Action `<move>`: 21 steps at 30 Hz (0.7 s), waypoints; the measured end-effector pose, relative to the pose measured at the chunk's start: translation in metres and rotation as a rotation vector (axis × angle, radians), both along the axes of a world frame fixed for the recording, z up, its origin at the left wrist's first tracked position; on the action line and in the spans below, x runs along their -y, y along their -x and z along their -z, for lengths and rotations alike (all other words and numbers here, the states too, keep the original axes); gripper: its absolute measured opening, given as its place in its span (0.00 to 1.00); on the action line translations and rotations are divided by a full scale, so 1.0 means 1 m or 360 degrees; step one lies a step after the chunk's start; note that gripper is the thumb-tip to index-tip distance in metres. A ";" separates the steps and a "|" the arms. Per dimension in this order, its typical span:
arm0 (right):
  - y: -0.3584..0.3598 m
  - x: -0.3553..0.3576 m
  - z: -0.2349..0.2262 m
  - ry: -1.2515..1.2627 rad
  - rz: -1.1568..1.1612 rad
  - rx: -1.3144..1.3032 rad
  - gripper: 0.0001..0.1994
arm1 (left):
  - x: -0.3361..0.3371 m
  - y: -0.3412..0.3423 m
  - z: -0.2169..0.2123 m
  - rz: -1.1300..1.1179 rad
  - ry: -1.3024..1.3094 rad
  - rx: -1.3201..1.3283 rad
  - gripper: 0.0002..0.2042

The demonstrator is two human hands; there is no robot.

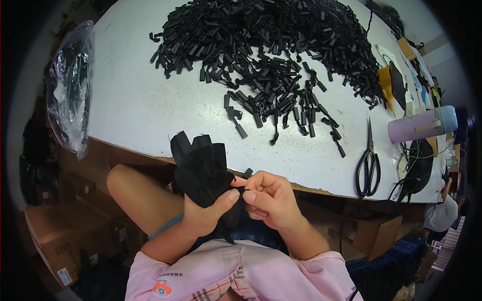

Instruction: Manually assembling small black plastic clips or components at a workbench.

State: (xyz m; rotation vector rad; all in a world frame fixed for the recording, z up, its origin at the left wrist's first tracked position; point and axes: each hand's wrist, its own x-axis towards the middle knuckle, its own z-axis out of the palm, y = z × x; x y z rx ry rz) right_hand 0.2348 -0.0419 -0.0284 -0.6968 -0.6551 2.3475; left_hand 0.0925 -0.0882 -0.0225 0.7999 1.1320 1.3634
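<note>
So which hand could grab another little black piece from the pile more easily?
Probably the right hand. It only pinches at the strap ends, and the pile of black pieces lies ahead of it. The left hand is full, gripping the bundle of black straps.

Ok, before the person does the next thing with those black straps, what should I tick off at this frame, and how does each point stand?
1. Bundle of black straps held firm in the left hand: ok.
2. Right hand pinching a strap end at the left thumb: ok, fingertips meet there.
3. Small black clip between the fingers: cannot tell, the fingertips hide it; one small black piece shows just above them.
4. Pile of black clips on the white table, supply ample: ok.
5. Scissors lying apart from both hands, near the table edge: ok.
6. Lilac bottle on its side, clear of the work: ok.
</note>
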 end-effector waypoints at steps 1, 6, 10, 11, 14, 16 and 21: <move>0.000 -0.001 -0.001 0.0032 -0.0063 0.0032 0.03 | 0.001 0.000 0.000 0.0001 -0.0001 0.0000 0.08; 0.015 0.013 -0.001 -0.0516 0.0320 0.0409 0.03 | -0.001 -0.002 -0.004 -0.0033 0.0001 0.0026 0.07; 0.011 0.012 0.012 -0.1389 0.0383 0.0696 0.03 | 0.001 0.001 0.003 -0.0019 -0.0215 -0.0119 0.09; 0.009 0.011 0.011 -0.1388 0.0383 0.0697 0.03 | -0.001 0.001 0.003 -0.0027 -0.0301 -0.0186 0.09; 0.008 0.011 0.008 -0.1215 0.0263 0.0616 0.03 | 0.002 0.002 -0.006 -0.0006 -0.0164 -0.0169 0.07; 0.008 0.012 0.005 -0.0914 0.0264 0.0502 0.03 | 0.003 0.002 -0.006 0.0024 0.0058 -0.0084 0.06; 0.009 0.010 0.011 -0.1475 0.0460 0.0667 0.03 | 0.000 0.014 -0.005 0.0265 0.0049 0.0208 0.05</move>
